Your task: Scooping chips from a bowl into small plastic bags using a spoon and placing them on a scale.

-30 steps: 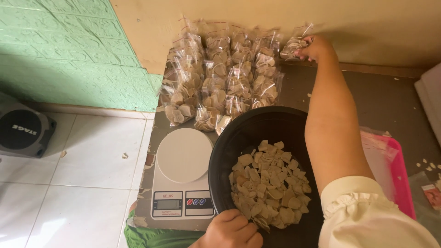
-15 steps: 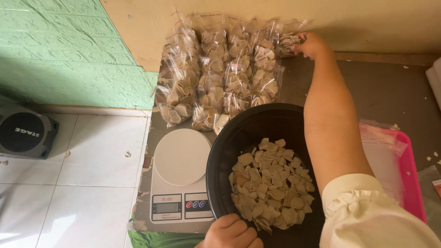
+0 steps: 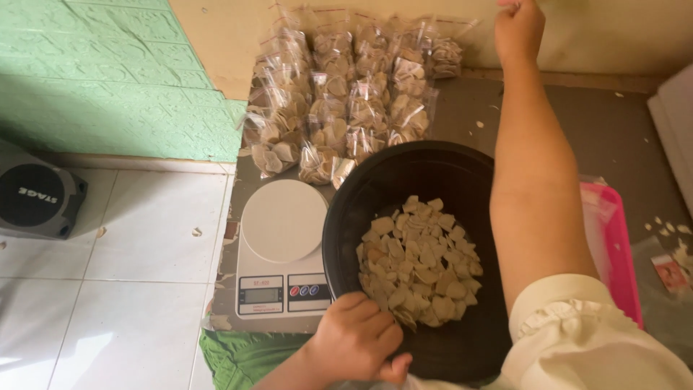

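the left hand (image 3: 357, 339) holds the near rim of the black bowl (image 3: 375, 180) of pale chips (image 3: 419, 263), fingers curled in. the right hand (image 3: 518, 29) hangs at 12 o'clock, its grip loosely closed and empty, just right of the bagged chips (image 3: 346, 101).

A matt black plastic bowl (image 3: 361, 209) holds pale, dry, matt chips (image 3: 419, 263). At ten o'clock from it sits a smooth white plastic kitchen scale (image 3: 283, 253) with a faintly glossy round plate. At twelve o'clock lie clear, shiny, crinkled plastic bags (image 3: 346, 94). At three o'clock is a glossy pink plastic tray (image 3: 626, 260). The floor (image 3: 108, 289) is glossy white tile, and the sleeve (image 3: 577, 339) is cream cloth.
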